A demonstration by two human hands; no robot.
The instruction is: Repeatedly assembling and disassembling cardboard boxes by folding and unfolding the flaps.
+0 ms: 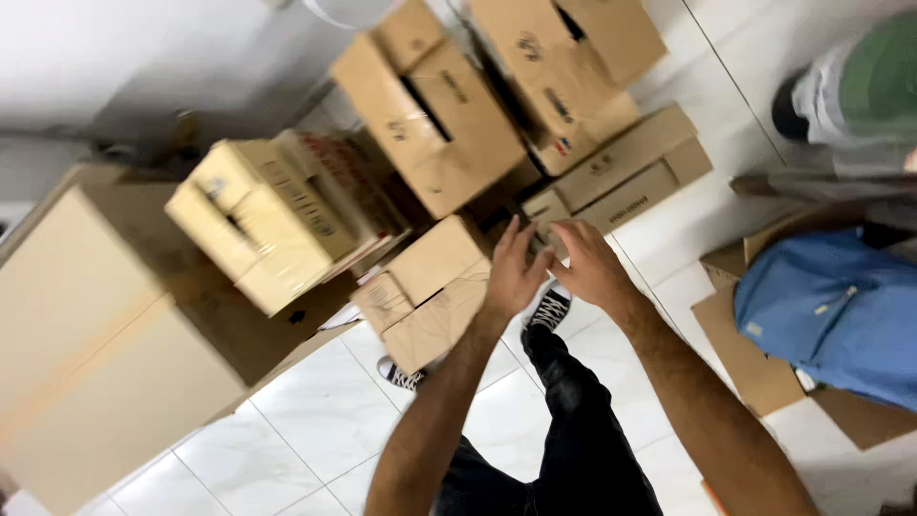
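Head view, looking straight down: both my arms are out in front of me over a heap of cardboard boxes on the white tiled floor (325,420). My left hand (514,272) is laid flat on the edge of the small tan box (430,287) right in front of my shoes, fingers (521,239) straight and lightly spread, touching the cardboard but not pinching anything. My right hand (587,263) sits just beside it, fingers curled downward into the gap between the small box and the flat box (621,177) behind; the picture is blurred there, so I cannot tell whether they have caught a flap or hold nothing. The small tan box lies tilted, leaning against the pile, with a bigger slotted box (430,115) stacked above and a pale yellowish box (258,220) off to my left on the large carton (105,334). To handle this well, I judge I should steady the box with the flat left palm, get the right fingers fully under an edge, and keep the leaning stack from sliding. Off to my right lies a blue backpack (831,306) on flattened cardboard (755,373), and another person's leg (860,81) stands in the far corner, well apart from my hands.
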